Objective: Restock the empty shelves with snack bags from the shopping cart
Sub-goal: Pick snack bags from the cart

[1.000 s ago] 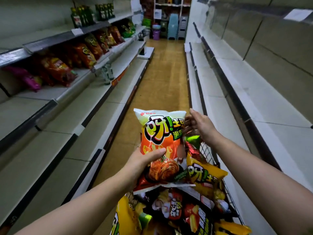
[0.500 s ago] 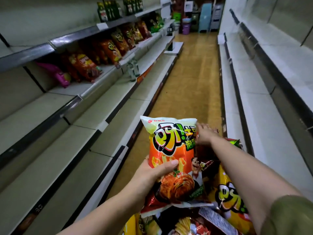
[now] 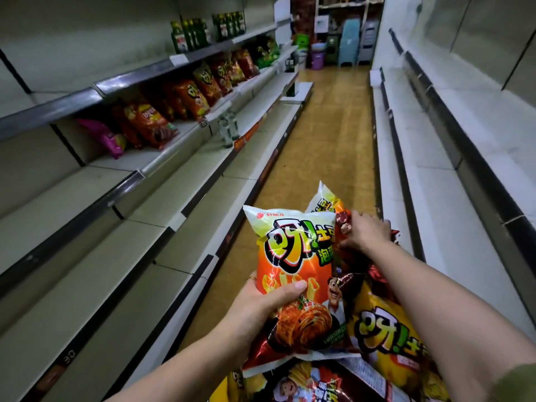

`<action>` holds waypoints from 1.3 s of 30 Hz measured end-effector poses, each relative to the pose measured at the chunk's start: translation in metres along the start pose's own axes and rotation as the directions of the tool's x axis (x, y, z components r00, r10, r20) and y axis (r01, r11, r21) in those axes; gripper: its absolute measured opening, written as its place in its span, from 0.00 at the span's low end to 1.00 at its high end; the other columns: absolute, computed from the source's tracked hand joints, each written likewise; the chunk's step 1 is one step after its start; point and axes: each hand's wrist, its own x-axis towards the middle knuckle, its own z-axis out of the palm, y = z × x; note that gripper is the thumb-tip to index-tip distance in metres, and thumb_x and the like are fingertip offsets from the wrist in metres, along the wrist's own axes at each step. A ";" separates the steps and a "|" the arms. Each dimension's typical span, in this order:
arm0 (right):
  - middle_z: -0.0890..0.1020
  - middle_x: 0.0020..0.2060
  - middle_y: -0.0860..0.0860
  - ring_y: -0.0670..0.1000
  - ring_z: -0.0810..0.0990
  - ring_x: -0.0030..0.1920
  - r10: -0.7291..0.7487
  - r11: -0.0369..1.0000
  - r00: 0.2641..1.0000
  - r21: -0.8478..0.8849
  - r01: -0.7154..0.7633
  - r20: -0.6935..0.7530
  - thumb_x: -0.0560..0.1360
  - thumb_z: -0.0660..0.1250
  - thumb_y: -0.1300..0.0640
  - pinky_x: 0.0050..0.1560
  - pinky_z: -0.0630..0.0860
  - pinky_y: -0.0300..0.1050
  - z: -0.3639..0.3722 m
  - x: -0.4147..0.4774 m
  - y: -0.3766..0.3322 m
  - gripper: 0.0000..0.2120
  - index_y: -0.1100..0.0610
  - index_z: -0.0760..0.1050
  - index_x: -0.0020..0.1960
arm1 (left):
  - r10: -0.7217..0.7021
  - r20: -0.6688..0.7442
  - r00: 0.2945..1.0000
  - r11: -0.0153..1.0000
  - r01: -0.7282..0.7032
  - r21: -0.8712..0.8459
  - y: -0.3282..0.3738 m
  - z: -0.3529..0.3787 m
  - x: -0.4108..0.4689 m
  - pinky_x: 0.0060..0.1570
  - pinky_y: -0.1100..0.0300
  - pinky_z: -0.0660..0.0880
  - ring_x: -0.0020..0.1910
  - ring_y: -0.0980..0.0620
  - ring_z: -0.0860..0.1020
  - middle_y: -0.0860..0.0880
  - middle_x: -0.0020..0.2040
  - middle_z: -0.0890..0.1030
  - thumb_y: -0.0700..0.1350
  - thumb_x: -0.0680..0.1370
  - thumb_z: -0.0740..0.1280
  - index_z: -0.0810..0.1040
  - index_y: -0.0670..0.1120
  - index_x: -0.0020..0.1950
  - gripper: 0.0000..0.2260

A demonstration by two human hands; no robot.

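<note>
Clasping an orange snack bag in its grip, left hand hovers over heaped bags; right hand, grip unclear.

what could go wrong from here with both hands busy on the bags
1. The left hand grips the orange snack bag by its lower half only, so the tall top could flop over or the bag could slip loose.
2. The right hand digs among the heaped bags. The white-topped bag sticking up at the far edge might get nudged off onto the floor.
</note>
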 end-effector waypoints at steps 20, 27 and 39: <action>0.79 0.59 0.52 0.56 0.76 0.59 0.338 0.825 0.827 0.565 -0.030 -0.450 0.60 0.77 0.40 0.57 0.74 0.51 -0.206 -0.334 -0.001 0.38 0.52 0.68 0.63 | 0.280 0.277 0.919 0.955 -0.297 0.020 0.062 0.019 -0.153 0.56 0.44 0.77 0.51 0.45 0.83 0.46 0.55 0.83 0.55 0.60 0.79 0.67 0.51 0.67 0.39; 0.79 0.59 0.49 0.52 0.78 0.57 0.425 0.801 0.750 0.597 -0.051 -0.507 0.54 0.76 0.35 0.59 0.75 0.55 -0.240 -0.478 -0.037 0.44 0.50 0.69 0.65 | 0.316 0.424 0.849 0.932 -0.361 0.027 0.077 0.029 -0.214 0.58 0.45 0.76 0.53 0.45 0.82 0.47 0.57 0.82 0.59 0.55 0.80 0.68 0.50 0.68 0.45; 0.77 0.53 0.47 0.50 0.77 0.53 0.641 0.761 0.480 0.577 -0.296 -0.599 0.60 0.77 0.40 0.52 0.77 0.49 -0.279 -0.701 -0.026 0.36 0.51 0.69 0.63 | 0.237 0.784 0.573 0.929 -0.370 -0.011 0.063 0.146 -0.336 0.47 0.50 0.80 0.45 0.43 0.84 0.45 0.48 0.85 0.51 0.66 0.77 0.74 0.47 0.59 0.25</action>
